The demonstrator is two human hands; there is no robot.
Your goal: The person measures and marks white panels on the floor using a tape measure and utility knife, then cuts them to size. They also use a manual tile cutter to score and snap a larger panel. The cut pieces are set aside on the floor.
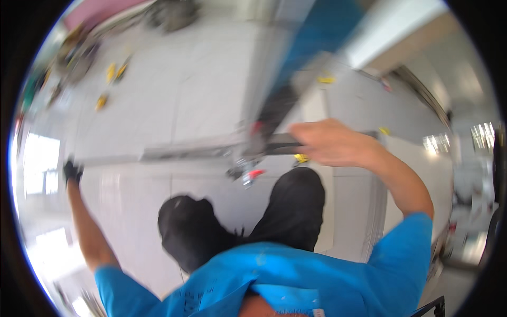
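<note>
A long grey bar (185, 151) lies crosswise ahead of my knees, blurred by motion. At its far left end is my left hand (73, 170) in a dark glove, its fingers appearing closed round the thin tip. My bare right hand (332, 143) is wrapped over the darker right part of the bar (282, 145). Between the hands, nearer the right, sits a metal fitting with a red lever (255, 174). A broad blue and dark upright piece (306, 53) rises away from the joint, too smeared to name.
Pale floor tiles (211, 68) surround me. Yellow tools (111, 73) lie at the upper left, beside a cluttered heap (76, 55). Small yellow items (326, 80) rest farther off at the right. A white ledge (396, 37) stands at the upper right.
</note>
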